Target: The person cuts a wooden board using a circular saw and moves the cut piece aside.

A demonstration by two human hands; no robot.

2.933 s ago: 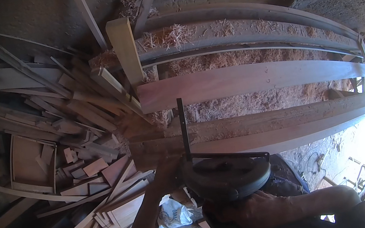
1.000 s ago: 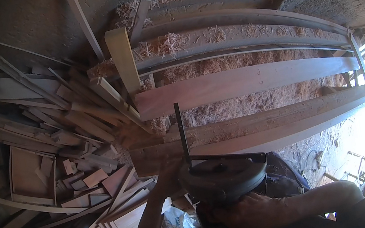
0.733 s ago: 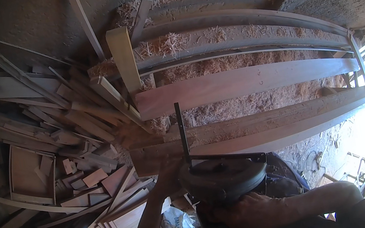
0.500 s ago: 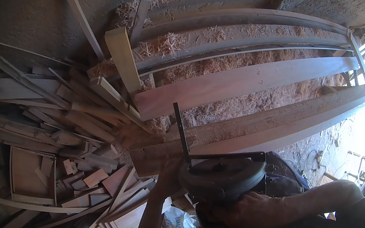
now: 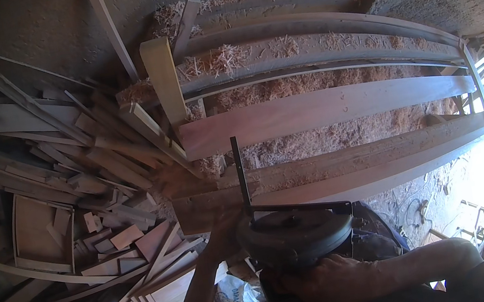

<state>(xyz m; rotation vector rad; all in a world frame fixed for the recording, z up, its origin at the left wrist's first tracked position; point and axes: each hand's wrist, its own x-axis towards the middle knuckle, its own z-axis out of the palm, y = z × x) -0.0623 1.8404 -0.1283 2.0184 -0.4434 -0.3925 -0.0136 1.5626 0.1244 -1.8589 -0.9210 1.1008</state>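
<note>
A dark circular saw (image 5: pixel 295 232) rests over the near board, its flat base plate along the board's near edge. A thin dark metal bar (image 5: pixel 241 177) sticks out from the saw, pointing away from me. My right hand (image 5: pixel 329 278) is wrapped round the saw's rear handle. Beside the saw, my left hand (image 5: pixel 226 235) is against the left end of the near board (image 5: pixel 201 211); its fingers are lost in shadow. The pale face of this board (image 5: pixel 363 176) runs off to the right.
Beyond lies a wide pinkish plank (image 5: pixel 312 109) across the timber frame. Curly shavings (image 5: pixel 225 58) cover beams behind it. Wood offcuts (image 5: pixel 124 236) are heaped at left, near an upright yellowish block (image 5: pixel 163 81). A white bag (image 5: pixel 234 295) lies below my left arm.
Almost nothing differs. Both hands and the saw hold the same place on the board, with only a very slight shift of the view.
</note>
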